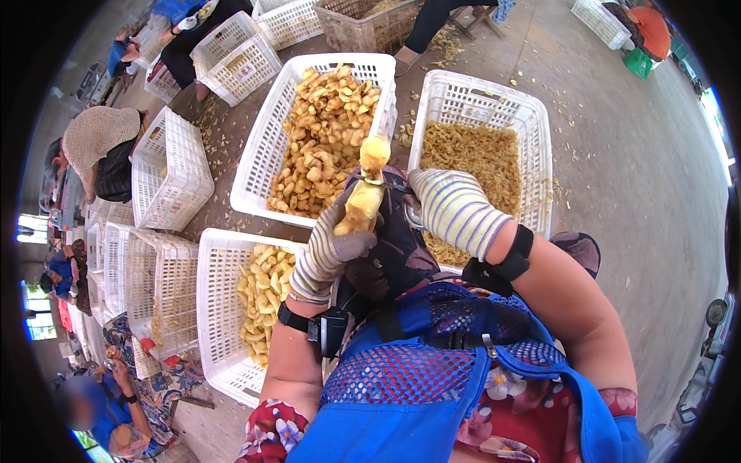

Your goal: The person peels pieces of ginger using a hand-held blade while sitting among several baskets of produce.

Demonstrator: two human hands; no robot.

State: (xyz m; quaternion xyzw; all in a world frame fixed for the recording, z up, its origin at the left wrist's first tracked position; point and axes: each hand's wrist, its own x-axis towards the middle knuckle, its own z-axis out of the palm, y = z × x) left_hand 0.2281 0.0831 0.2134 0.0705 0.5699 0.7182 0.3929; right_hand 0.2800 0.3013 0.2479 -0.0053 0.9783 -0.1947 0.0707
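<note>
My left hand point(330, 251), in a striped work glove with grey palm, is closed round a knobbly piece of ginger point(363, 204). The ginger stands upright; its lower part is pale and peeled, and some brown skin shows on the top knob. My right hand point(457, 207), in a striped glove, is closed on a small metal peeler point(397, 187), mostly hidden by the fingers. Its blade lies against the ginger below the top knob. Ahead stands a white crate point(251, 166) of unpeeled ginger. A white crate point(224, 309) at the left holds pale peeled ginger.
A white crate point(532, 147) at the right holds brown peelings point(471, 143). More white crates point(174, 174) stand along the left, and a brownish crate point(370, 35) is at the back. Several people sit around the left and far sides. Scraps lie on the concrete floor point(625, 154).
</note>
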